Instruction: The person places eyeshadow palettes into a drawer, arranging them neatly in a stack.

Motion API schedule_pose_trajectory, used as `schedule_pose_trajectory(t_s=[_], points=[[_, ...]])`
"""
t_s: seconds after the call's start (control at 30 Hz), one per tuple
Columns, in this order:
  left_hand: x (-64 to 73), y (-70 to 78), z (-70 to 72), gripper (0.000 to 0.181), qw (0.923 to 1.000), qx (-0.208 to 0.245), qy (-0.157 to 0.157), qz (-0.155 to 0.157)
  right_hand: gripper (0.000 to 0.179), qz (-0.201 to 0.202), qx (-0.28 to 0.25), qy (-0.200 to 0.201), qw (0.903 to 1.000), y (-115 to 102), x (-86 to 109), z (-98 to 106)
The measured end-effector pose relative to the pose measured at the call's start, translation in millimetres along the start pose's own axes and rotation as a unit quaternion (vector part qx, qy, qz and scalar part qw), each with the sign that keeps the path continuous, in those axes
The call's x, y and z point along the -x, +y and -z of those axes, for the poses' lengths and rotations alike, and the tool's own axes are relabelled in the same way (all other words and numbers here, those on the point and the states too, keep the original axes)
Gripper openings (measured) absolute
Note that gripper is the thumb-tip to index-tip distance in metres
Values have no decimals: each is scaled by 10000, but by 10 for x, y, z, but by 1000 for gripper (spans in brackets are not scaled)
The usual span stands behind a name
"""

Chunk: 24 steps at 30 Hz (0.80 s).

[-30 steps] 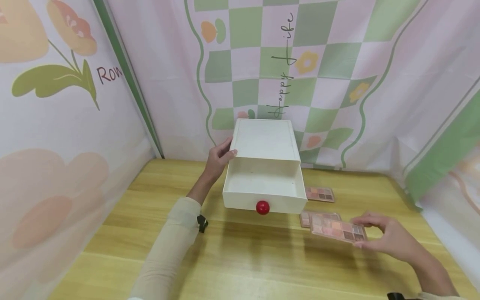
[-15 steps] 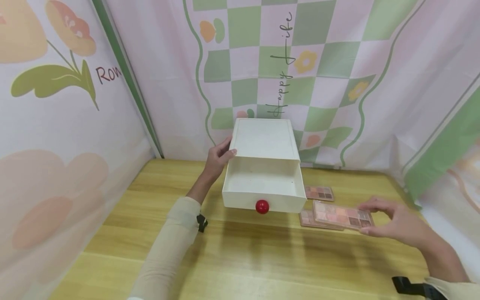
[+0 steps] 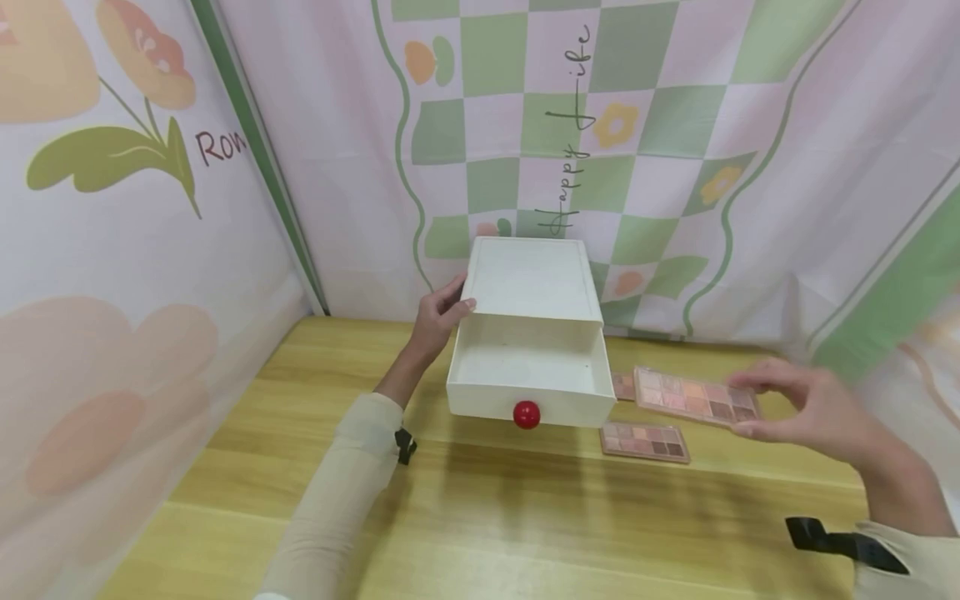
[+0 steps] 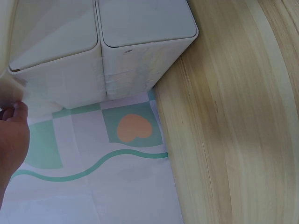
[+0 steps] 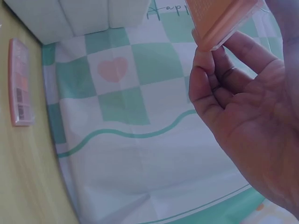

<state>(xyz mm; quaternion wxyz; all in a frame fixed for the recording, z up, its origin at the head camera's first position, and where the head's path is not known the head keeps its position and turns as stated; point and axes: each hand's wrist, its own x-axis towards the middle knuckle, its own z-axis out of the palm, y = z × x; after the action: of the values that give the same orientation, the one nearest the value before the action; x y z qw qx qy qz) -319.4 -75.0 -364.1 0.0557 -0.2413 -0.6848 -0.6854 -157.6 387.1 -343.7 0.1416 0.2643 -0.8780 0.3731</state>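
A white drawer cabinet (image 3: 532, 279) stands at the back, its upper drawer (image 3: 480, 402) pulled out, with a red knob (image 3: 527, 414) on the front. No contents show in this drawer. My left hand (image 3: 433, 327) grips the cabinet's left side, thumb at the top front corner. Off to the right, my right hand (image 3: 825, 408) pinches the right end of an eyeshadow palette (image 3: 686, 394) between thumb and fingers, above the table. In the right wrist view the held palette (image 5: 222, 21) shows its orange-pink underside.
On the wooden table (image 3: 525, 517) lies one eyeshadow palette (image 3: 645, 442) right of the drawer. Behind it a second palette (image 3: 622, 386) is partly hidden by the drawer and the held palette. A checked curtain (image 3: 491, 54) hangs close behind the cabinet.
My right hand has carried its palette up and back in the head view, uncovering the front palette and now overlapping the rear one. The left hand stays on the cabinet.
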Motion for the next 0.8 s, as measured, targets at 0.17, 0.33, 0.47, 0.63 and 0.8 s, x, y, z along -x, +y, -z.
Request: schedule_pose_trajectory(t_s=[0.17, 0.33, 0.47, 0.63, 0.8], points=[[13, -10, -6, 61, 9999, -94, 56, -54, 58, 31, 32, -9, 10000, -87, -110, 51], [20, -28, -6, 63, 10000, -34, 24, -64, 57, -94, 42, -132, 9999, -149, -212, 53], [38, -32, 1, 62, 10000, -15, 34, -66, 55, 1, -53, -215, 9998, -197, -289, -3], [32, -44, 9, 64, 9999, -102, 91, -62, 55, 311, -172, -229, 9991, -260, -382, -63], [1, -56, 1, 69, 9998, -144, 79, -125, 54, 272, -87, -165, 9995, -360, -521, -108]])
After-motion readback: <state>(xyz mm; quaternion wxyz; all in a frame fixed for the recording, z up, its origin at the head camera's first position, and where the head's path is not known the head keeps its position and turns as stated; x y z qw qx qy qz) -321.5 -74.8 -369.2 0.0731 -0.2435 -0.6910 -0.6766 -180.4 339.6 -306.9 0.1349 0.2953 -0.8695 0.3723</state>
